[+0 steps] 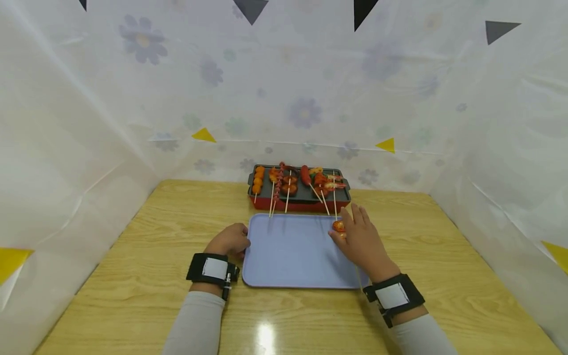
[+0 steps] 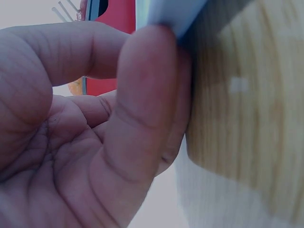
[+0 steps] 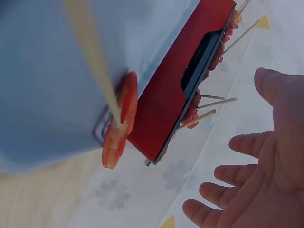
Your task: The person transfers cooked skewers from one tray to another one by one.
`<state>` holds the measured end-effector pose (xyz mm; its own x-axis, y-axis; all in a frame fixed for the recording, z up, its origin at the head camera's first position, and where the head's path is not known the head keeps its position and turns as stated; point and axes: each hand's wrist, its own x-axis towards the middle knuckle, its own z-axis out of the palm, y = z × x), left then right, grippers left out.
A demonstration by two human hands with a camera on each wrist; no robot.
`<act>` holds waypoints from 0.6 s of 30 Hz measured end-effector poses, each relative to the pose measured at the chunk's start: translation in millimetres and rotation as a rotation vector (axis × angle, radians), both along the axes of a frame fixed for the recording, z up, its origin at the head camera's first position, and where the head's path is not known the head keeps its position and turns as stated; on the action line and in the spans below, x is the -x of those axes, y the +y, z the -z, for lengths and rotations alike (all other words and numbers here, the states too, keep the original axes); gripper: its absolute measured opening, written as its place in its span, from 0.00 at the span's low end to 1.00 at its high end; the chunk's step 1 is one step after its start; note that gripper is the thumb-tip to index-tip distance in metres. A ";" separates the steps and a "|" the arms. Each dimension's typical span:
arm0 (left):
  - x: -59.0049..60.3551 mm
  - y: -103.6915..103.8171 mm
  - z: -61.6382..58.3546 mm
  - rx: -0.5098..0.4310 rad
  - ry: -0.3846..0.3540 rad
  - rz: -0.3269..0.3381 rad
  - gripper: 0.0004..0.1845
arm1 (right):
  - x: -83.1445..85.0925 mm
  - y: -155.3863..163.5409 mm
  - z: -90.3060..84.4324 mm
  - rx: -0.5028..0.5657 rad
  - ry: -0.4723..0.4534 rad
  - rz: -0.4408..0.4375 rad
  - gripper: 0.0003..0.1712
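Observation:
A pale blue rectangular tray (image 1: 288,251) lies on the wooden table. At its left edge, my left hand (image 1: 230,239) pinches the rim, and the left wrist view shows the fingers (image 2: 145,85) right at that edge. My right hand (image 1: 364,244) is over the tray's right side with its fingers spread and nothing gripped. Beneath it, partly hidden, a skewer with glossy orange-red food (image 1: 338,226) lies along the tray's right side. In the right wrist view, this skewered food (image 3: 121,126) shows apart from the straight fingers (image 3: 235,175).
Behind the tray stands a red tabletop grill (image 1: 301,206) with a dark plate. It bears several skewers, among them orange balls (image 1: 258,181), a red sausage (image 1: 305,175) and shrimp (image 1: 335,185). Some sticks jut over its front edge toward the tray. White flowered sheeting (image 1: 306,113) encloses the table.

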<state>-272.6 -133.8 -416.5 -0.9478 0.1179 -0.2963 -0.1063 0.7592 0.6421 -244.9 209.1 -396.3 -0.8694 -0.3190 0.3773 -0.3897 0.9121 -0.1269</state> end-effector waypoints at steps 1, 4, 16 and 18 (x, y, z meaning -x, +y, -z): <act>0.0 -0.2 0.3 0.000 0.001 0.001 0.18 | 3.6 -0.1 -0.8 0.007 -0.010 0.002 0.41; -0.4 -0.8 1.1 -0.001 0.007 0.002 0.17 | 12.6 -0.5 -5.1 0.036 -0.052 0.015 0.41; 1.9 -1.6 3.1 -0.014 0.008 0.000 0.20 | 39.5 -1.5 -24.4 0.076 -0.141 0.079 0.38; 2.0 -1.8 3.3 -0.015 0.009 0.004 0.19 | 42.6 -1.8 -23.9 0.082 -0.142 0.087 0.37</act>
